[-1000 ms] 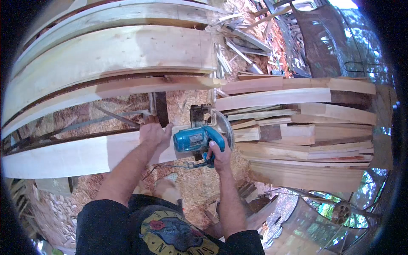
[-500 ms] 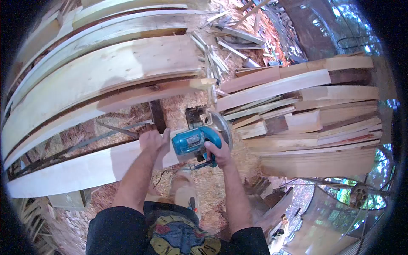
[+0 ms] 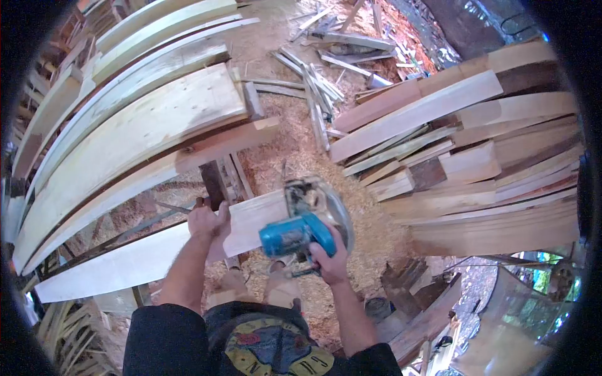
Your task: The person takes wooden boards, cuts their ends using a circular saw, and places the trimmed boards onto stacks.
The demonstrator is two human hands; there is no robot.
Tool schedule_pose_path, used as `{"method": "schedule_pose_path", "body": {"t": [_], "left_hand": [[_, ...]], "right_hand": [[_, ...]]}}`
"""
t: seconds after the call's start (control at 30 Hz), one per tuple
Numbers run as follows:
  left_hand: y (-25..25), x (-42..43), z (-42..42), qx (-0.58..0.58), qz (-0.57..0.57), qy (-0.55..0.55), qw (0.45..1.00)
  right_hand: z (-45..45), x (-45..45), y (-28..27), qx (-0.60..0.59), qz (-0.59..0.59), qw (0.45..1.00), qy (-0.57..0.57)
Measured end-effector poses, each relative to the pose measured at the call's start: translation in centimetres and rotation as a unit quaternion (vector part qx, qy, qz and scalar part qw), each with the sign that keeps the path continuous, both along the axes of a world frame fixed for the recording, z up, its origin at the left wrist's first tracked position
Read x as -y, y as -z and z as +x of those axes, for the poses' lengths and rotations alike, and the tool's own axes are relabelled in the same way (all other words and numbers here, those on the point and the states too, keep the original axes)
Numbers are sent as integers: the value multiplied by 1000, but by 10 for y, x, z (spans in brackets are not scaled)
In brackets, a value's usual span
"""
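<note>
A blue circular saw (image 3: 295, 235) is in my right hand (image 3: 329, 255), which is wrapped round its rear handle. Its metal base and round guard lie at the right end of a long pale board (image 3: 135, 255). Motion blurs the saw, and I cannot tell whether its blade touches the wood. My left hand (image 3: 209, 220) grips the board's far edge left of the saw, thumb on top and fingers curled over beside a dark upright support (image 3: 214, 183).
Long planks (image 3: 157, 103) lie side by side at the upper left. A stack of cut boards (image 3: 458, 200) stands on the right. Thin offcuts (image 3: 320, 81) are scattered at the back. Sawdust (image 3: 376, 235) covers the ground. Dark wood scraps (image 3: 407, 288) lie at the lower right.
The camera view has shifted and turned. In the picture, the saw with my right hand sits slightly farther right and lower, and my left hand farther left. More of the board's right end shows.
</note>
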State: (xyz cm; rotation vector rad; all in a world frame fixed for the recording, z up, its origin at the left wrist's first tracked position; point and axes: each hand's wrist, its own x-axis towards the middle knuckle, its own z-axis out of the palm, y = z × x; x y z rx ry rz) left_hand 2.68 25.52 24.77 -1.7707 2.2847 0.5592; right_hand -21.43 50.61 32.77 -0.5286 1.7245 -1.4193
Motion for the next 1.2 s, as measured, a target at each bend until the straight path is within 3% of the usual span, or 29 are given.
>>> {"method": "schedule_pose_path", "body": {"t": [0.07, 0.2, 0.43, 0.53, 0.67, 0.7, 0.77, 0.8, 0.83, 0.93, 1.0, 1.03, 1.13, 1.2], "left_hand": [[2, -4, -1, -15, -35, -2, 999], [2, -3, -5, -16, -23, 3, 1000], [44, 3, 6, 28, -86, 41, 995], [43, -1, -5, 6, -120, 42, 992], [46, 0, 0, -43, -139, 57, 988], [43, -2, -4, -47, -139, 56, 988], [51, 2, 6, -42, -108, 67, 991], [56, 5, 10, -41, -114, 76, 990], [60, 6, 15, -39, -119, 85, 989], [63, 8, 23, -54, -117, 62, 990], [63, 5, 17, -74, -108, 30, 991], [61, 5, 14, -59, -187, 170, 966], [52, 3, 6, -55, -126, 77, 987], [56, 13, 30, -28, -99, 75, 992]], "right_hand": [[-16, -36, -8, 44, -20, 997, 52], [-56, -84, 33, 90, 9, 988, 123], [-115, -106, 192, 94, 133, 967, 195], [-125, -119, 285, 90, 175, 962, 187], [-125, -127, 361, 65, 254, 951, 162], [-130, -125, 361, 125, 285, 940, 143], [-121, -141, 440, -107, 286, 947, 104], [-119, -135, 444, -221, 281, 931, 80], [-124, -139, 446, -125, 329, 935, 50], [-131, -131, 448, 18, 367, 926, 87], [-135, -132, 462, 28, 404, 911, 79], [-140, -133, 469, 37, 428, 901, 66], [-153, -141, 485, 43, 458, 887, 31], [-159, -150, 509, 28, 454, 891, 9]]}}
